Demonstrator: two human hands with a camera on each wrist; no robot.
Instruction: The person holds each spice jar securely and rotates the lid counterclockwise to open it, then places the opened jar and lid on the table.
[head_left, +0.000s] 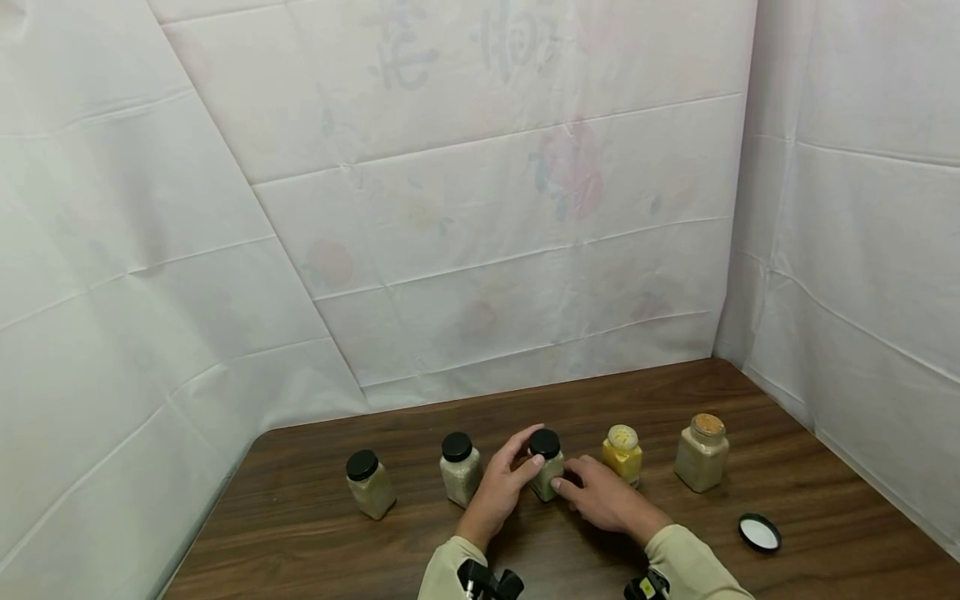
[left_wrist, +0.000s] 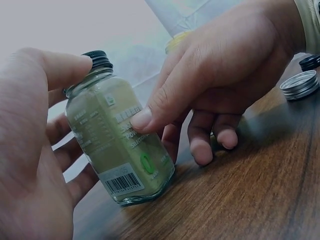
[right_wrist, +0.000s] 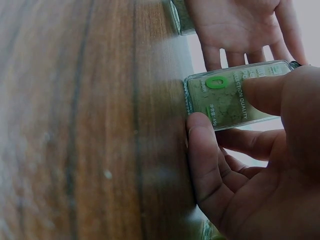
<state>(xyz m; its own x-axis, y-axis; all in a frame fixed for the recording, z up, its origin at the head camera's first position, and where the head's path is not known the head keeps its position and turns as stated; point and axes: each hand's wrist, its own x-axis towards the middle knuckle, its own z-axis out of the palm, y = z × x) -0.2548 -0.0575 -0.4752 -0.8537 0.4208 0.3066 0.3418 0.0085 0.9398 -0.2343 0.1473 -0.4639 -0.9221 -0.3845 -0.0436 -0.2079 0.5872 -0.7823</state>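
A square glass jar (head_left: 548,483) of greenish-tan powder with a black lid (head_left: 544,442) stands between the two hands. My left hand (head_left: 499,485) holds it at the lid and neck; the thumb lies against the lid's rim and the fingers reach round the far side. From the other side my right hand (head_left: 604,497) grips the glass body. Its thumb presses the lettered face, as the left wrist view shows, while the lower fingers sit close over the tabletop. A barcode sticker (left_wrist: 121,179) and a green mark (left_wrist: 147,163) show on the jar.
Two more black-lidded jars stand to the left, one pale (head_left: 461,478) and one tan (head_left: 372,493). On the right are a yellow jar (head_left: 622,460) and a bigger uncapped jar (head_left: 701,460). A loose lid (head_left: 760,532) lies before them. White sheets (head_left: 525,250) hang behind the wooden table (head_left: 300,550).
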